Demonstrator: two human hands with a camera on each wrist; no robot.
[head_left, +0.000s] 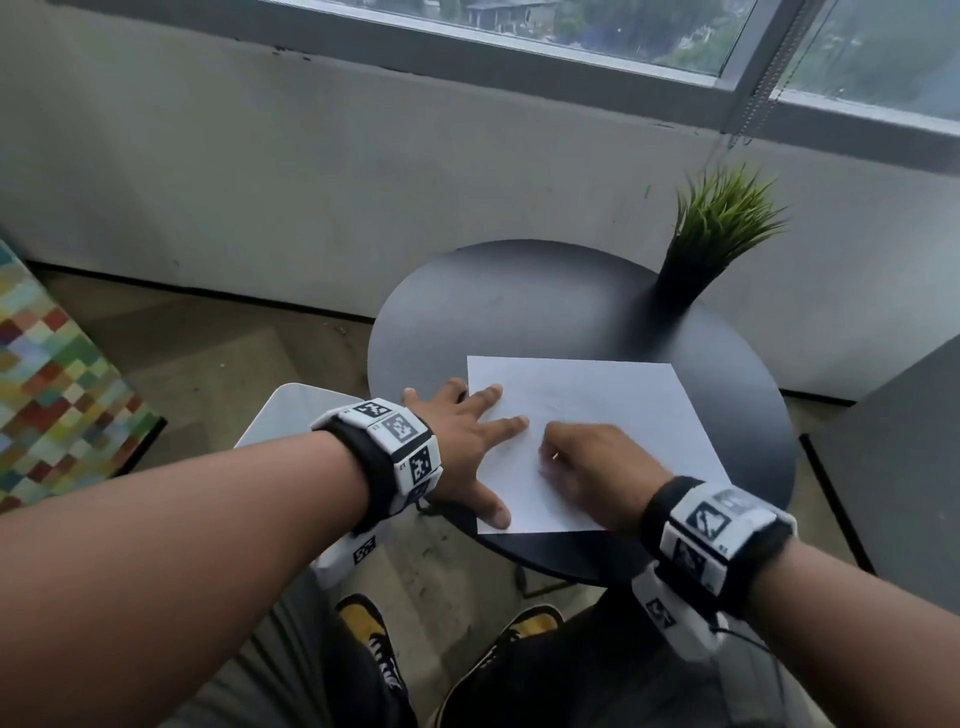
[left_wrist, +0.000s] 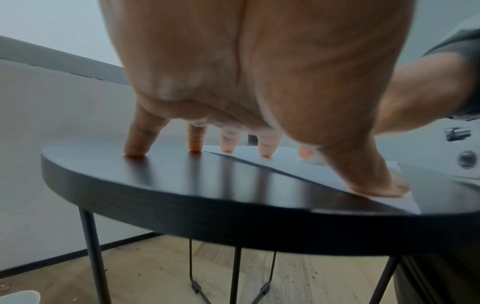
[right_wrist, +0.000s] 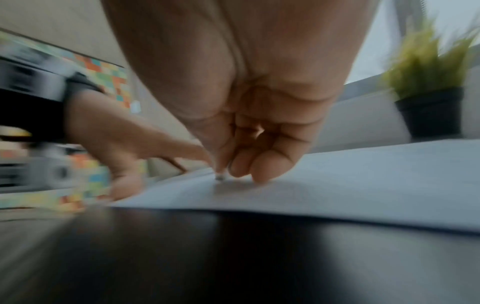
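Note:
A white sheet of paper (head_left: 613, 410) (left_wrist: 285, 162) (right_wrist: 363, 174) lies on a round black table (head_left: 519, 301) (left_wrist: 182, 195) (right_wrist: 233, 257). My left hand (head_left: 467, 441) (left_wrist: 233, 82) (right_wrist: 111, 131) is spread flat. Its thumb and two fingers press the sheet's left part, and the other fingertips rest on the bare tabletop. My right hand (head_left: 592, 467) (right_wrist: 233, 102) is curled over the sheet's near middle. It pinches a small grey-white object (right_wrist: 219, 176) whose tip touches the paper. What that object is stays too small and blurred to tell.
A green plant in a black pot (head_left: 717, 234) (right_wrist: 428, 82) stands at the table's far right edge. A white seat (head_left: 291, 410) is left of the table, a colourful checked surface (head_left: 52, 389) is farther left, and a dark grey block (head_left: 893, 467) is at the right.

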